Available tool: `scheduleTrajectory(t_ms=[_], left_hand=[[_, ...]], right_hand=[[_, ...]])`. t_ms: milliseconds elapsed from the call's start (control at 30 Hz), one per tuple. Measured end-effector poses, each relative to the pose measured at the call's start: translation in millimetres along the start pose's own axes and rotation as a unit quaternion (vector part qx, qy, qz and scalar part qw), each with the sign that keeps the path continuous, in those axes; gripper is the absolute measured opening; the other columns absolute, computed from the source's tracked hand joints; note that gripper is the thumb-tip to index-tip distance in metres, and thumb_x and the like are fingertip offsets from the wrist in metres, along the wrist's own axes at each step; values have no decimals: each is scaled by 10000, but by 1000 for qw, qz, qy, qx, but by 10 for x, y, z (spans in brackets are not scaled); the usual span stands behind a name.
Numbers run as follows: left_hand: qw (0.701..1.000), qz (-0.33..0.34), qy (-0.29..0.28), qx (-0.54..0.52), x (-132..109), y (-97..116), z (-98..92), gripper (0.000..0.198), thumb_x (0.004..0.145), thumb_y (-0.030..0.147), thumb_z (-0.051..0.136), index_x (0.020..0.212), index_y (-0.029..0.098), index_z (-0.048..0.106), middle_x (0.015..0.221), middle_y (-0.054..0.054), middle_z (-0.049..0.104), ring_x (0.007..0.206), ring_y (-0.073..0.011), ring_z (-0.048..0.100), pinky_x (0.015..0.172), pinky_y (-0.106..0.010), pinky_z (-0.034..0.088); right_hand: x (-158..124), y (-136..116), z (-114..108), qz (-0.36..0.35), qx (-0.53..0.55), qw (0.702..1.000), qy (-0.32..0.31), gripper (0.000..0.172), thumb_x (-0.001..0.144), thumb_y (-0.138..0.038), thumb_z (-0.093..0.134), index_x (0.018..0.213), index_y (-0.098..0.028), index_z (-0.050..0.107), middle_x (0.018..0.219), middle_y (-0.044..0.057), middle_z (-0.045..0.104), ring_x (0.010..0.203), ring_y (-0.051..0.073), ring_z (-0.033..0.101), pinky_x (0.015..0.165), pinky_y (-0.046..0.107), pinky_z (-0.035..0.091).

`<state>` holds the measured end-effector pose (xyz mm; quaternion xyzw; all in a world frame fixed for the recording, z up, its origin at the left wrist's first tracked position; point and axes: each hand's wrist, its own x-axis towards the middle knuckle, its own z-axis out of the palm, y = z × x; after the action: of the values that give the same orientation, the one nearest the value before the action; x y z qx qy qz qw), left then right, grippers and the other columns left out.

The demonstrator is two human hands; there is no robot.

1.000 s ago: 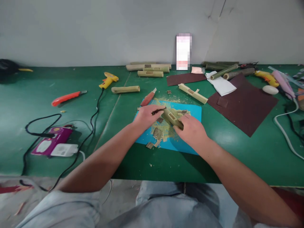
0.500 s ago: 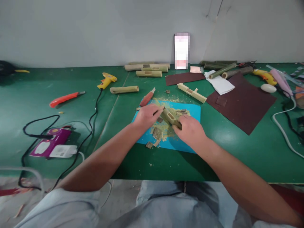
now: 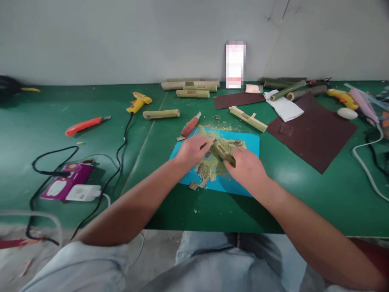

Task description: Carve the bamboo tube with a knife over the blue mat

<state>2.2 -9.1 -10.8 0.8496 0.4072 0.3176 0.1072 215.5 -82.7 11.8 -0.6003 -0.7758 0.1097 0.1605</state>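
Note:
Over the blue sheet (image 3: 231, 186), my right hand (image 3: 247, 164) is wrapped round the near end of a short bamboo tube (image 3: 223, 149) with a rectangular slot cut in its upper side. My left hand (image 3: 193, 150) is closed at the tube's far end, pinching a small dark piece that looks like sandpaper; the fingers hide most of it. Pale bamboo dust and shavings (image 3: 209, 166) cover the sheet beneath, with small dark scraps among them. Beside my left hand lies a red-handled knife (image 3: 190, 125), blade pointing away.
Bamboo tubes (image 3: 193, 94) lie at the back, and a slotted one (image 3: 248, 119) lies nearer. Brown sandpaper sheets (image 3: 316, 142) are at right. Leftward are a yellow glue gun (image 3: 139, 102), a red utility knife (image 3: 88, 125) and a purple power box (image 3: 69, 180) with loose cables. A phone (image 3: 235, 65) leans on the wall.
The whole view has shifted slightly. My left hand stays at the tube's far end, its fingers a little further over it; my right hand keeps its hold.

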Motion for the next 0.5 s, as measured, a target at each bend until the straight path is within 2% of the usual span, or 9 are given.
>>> scheduleTrajectory(t_ms=[67,233,367,500], left_hand=[[1000,-10,14,6,6,-2,8,246,1012,277,556,975,166,772,857,-61,742,814,-170,685,775,-289,554],[999,23,-12,-18,-7,20,19,220,1001,287,595,1101,189,764,956,-57,769,890,-176,707,816,-296,566],[999,35,-8,-24,-5,-2,-9,231,980,308,640,1125,179,764,927,-60,768,805,-163,698,767,-291,570],[999,34,0,-12,11,-52,-37,240,1014,286,578,1098,174,773,965,-75,774,899,-182,718,844,-317,588]], right_hand=[[0,2,-2,-1,-3,1000,1,127,925,-279,605,839,-190,631,935,106,693,876,242,642,702,347,442],[-1,6,3,-3,-9,1000,3,124,916,-265,609,816,-195,626,902,95,687,851,234,636,681,339,426],[0,7,5,-2,-9,1000,5,126,919,-270,609,823,-192,632,895,95,684,851,230,636,679,335,425],[0,2,-3,-6,-7,1000,4,129,920,-273,612,821,-194,630,901,94,685,853,231,635,695,339,432]])
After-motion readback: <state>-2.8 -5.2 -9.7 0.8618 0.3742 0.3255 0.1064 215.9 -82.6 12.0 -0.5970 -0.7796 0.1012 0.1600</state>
